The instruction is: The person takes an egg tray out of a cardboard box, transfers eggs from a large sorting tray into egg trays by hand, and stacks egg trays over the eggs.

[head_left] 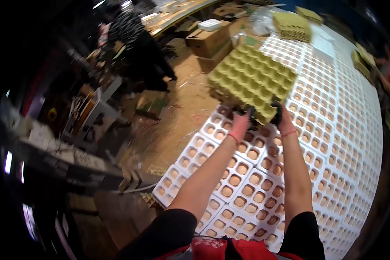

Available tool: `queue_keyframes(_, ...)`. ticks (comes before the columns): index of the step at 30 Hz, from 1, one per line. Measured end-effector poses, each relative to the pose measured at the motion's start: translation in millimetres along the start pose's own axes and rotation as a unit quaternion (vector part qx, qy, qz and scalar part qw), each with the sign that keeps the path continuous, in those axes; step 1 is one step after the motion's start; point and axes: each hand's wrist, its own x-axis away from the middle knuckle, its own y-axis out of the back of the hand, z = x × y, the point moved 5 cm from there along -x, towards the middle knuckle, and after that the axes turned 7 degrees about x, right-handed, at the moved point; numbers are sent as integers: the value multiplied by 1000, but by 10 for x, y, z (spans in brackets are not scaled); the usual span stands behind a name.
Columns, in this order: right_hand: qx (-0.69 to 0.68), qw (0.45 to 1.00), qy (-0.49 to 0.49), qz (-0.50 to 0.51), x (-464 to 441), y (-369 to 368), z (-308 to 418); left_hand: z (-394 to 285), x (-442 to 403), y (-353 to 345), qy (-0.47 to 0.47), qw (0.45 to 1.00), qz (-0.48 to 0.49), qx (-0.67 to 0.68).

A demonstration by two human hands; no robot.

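Both arms reach forward over the white trays. A yellow-green moulded egg tray (255, 73), apparently a stack of them, is held at its near corner, tilted above the table. My left hand (242, 123), in a pink and black glove, grips its near left edge. On the near right edge my right hand (283, 119), gloved the same way, is closed round the rim. Below lie white foam trays (240, 167) whose pockets each hold a pale, round, egg-like item. The held stack hides some of these pockets.
More egg trays (291, 27) are stacked at the far end, near a white foam block (323, 45). Cardboard boxes (209, 39) stand on the floor beyond. One person in dark clothes (138, 39) is at the back left; another person's arm (388, 76) shows at right.
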Motion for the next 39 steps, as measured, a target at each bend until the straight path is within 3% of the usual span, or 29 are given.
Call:
queue_keyframes(1,-46,999,26,6,40,61,-37,-14,84,-31,-63,978,1,-201)
queue_keyframes(2,-92,994,52,13,79,134,-72,-316,224,21,-15,999,-47,22)
queue_keyframes(3,130,978,162,11,300,352,-93,-663,378,75,6,962,-113,248)
queue_keyframes(4,336,902,267,-39,538,572,-119,-706,667,78,92,967,-131,197)
queue_keyframes(5,438,836,306,-122,960,585,-53,-781,962,55,54,976,-146,154)
queue_keyframes(7,542,745,351,-169,1874,588,-79,-1274,1600,198,77,983,-129,104)
queue_keyframes(8,583,703,371,-170,2279,650,-167,-1602,1982,352,136,981,-97,103)
queue_keyframes(9,617,655,397,-183,2699,682,-289,-1630,2305,397,123,983,-88,103)
queue_keyframes(10,592,720,323,-161,2980,835,-357,-1675,2592,412,108,986,-75,104)
queue_keyframes(12,550,752,295,-210,3476,1069,-617,-1583,3174,743,171,956,-105,214)
queue_keyframes(13,553,756,261,-234,3657,931,-803,-1511,3412,898,263,932,-104,225)
queue_keyframes(15,557,765,206,-247,3921,540,-1123,-944,3672,802,416,808,27,416)
queue_keyframes(17,555,781,170,-231,4085,86,-1422,-698,3801,669,391,813,-8,432)
queue_keyframes(19,549,798,136,-208,4216,-350,-1748,-106,3736,318,390,844,-112,349)
queue_keyframes(22,529,829,80,-162,4434,-1014,-2280,-45,4104,569,285,886,-179,319)
queue_keyframes(24,500,854,34,-139,4606,-1425,-2685,-147,4437,940,177,911,-193,318)
queue_keyframes(26,457,880,-22,-124,4819,-1831,-3096,-438,5025,1458,154,911,-167,344)
queue_keyframes(28,395,908,-77,-119,5033,-2218,-3526,-1131,5655,2470,204,890,-110,393)
queue_keyframes(29,363,918,-110,-115,5151,-2406,-3742,-1042,5914,2645,212,913,-111,330)
queue_keyframes(30,329,927,-139,-113,5266,-2609,-3963,-1197,6289,2982,265,898,-113,332)
queue_keyframes(31,298,933,-167,-114,5386,-2785,-4155,-1175,6640,3249,267,916,-165,249)
queue_keyframes(33,246,936,-225,-115,5613,-3133,-4527,-1102,7306,3754,327,901,-165,234)
queue_keyframes(34,226,934,-250,-116,5731,-3292,-4676,-1156,7632,4061,380,867,-112,302)
queue_keyframes(36,188,931,-296,-102,5924,-3586,-4908,-1292,8084,4505,309,860,-183,363)
queue_keyframes(38,151,925,-337,-94,6113,-3824,-5062,-1411,8340,5006,233,901,-316,187)
queue_keyframes(39,131,921,-355,-89,6230,-3928,-5104,-1316,8450,5171,175,895,-379,156)
